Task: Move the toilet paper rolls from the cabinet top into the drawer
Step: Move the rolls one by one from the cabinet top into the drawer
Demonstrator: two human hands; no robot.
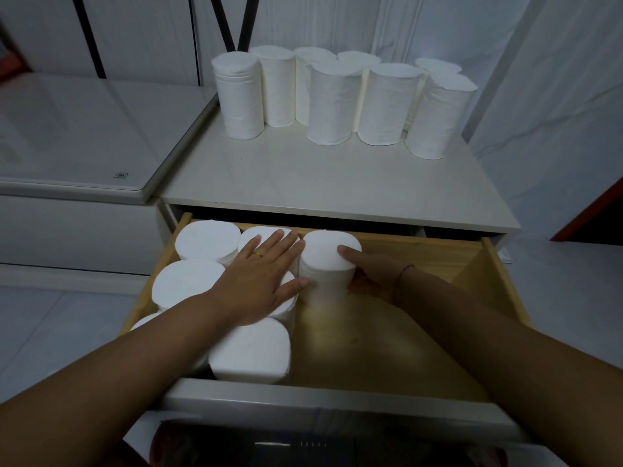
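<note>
Seven rolls seen upright in open wooden drawer (pixel 499 284), six packed at left, seventh roll (pixel 328 261) just beside them, gripped by right hand (pixel 374 276), thumb on top. Left hand (pixel 259 278) laid flat, fingers spread, over packed rolls (pixel 205 242). Eight more rolls (pixel 330 109) left standing on white cabinet top (pixel 303 183), against pale wall

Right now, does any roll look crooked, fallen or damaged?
Nothing stands out. The rolls on the cabinet top stand upright, and those in the drawer stand on end in rows. The right hand holds one roll upright; the left hand lies flat on others.
</note>
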